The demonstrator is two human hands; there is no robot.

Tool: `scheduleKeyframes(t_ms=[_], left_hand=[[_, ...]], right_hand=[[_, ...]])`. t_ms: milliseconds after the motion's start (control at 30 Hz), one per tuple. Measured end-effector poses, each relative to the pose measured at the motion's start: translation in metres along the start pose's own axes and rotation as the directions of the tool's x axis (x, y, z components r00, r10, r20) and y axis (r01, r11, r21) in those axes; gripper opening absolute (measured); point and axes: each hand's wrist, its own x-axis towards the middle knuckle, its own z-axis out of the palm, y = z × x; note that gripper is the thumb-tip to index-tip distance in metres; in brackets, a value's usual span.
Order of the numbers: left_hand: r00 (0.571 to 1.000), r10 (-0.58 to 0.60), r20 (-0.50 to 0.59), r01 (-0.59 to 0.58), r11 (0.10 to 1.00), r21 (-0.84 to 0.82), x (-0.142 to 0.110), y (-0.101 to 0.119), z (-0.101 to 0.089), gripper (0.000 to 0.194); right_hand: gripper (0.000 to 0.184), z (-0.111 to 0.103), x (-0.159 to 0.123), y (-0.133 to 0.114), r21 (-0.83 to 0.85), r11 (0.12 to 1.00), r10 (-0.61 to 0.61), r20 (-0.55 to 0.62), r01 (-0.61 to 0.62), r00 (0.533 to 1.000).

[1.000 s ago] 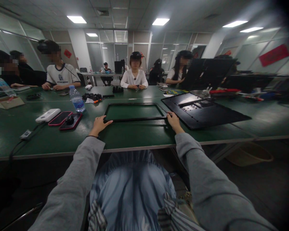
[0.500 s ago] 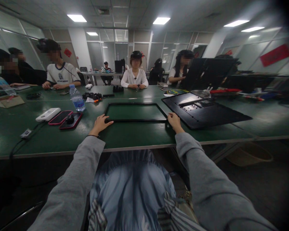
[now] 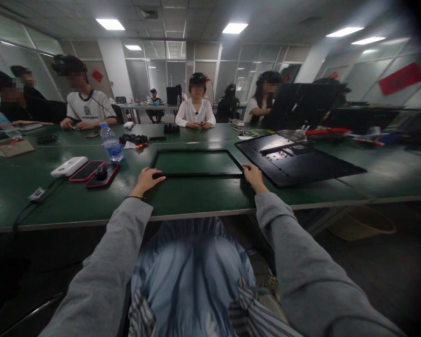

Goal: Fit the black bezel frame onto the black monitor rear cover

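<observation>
A thin black rectangular frame, with an open middle, is in front of me at the green table. Its near left corner is gripped by my left hand, the thumb lying along the near bar and the fingers over the corner. At the near right corner, my right hand holds the frame with bent fingers. Just right of that hand lies a large flat black panel, like the back of a screen, with a recessed part in its middle.
A water bottle, two pink-edged phones and a white power bank with a cable are on my left. Black parts lie further back. Several people sit across the table, one directly opposite. A bin stands below right.
The view has tilted very slightly. Both hands keep their hold on the frame's near corners, with the near bar perhaps a touch lower at the right.
</observation>
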Motion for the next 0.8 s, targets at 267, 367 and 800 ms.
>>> scheduleKeyframes(t_ms=[267, 367, 800], left_hand=[[0.995, 0.089, 0.05, -0.085, 0.993, -0.077, 0.006, -0.008, 0.003, 0.036], [0.995, 0.082, 0.05, -0.079, 0.995, -0.055, 0.008, -0.011, 0.005, 0.038], [0.998, 0.058, 0.039, -0.057, 0.998, -0.006, 0.006, -0.009, 0.004, 0.032]], right_hand=[[0.042, 0.001, 0.001, 0.001, -0.016, 1.0, -0.006, 0.009, 0.006, 1.0], [0.042, 0.001, 0.001, 0.001, -0.027, 1.0, -0.014, 0.017, 0.014, 1.0], [0.037, -0.001, -0.001, -0.003, -0.019, 1.0, -0.008, 0.01, 0.008, 1.0]])
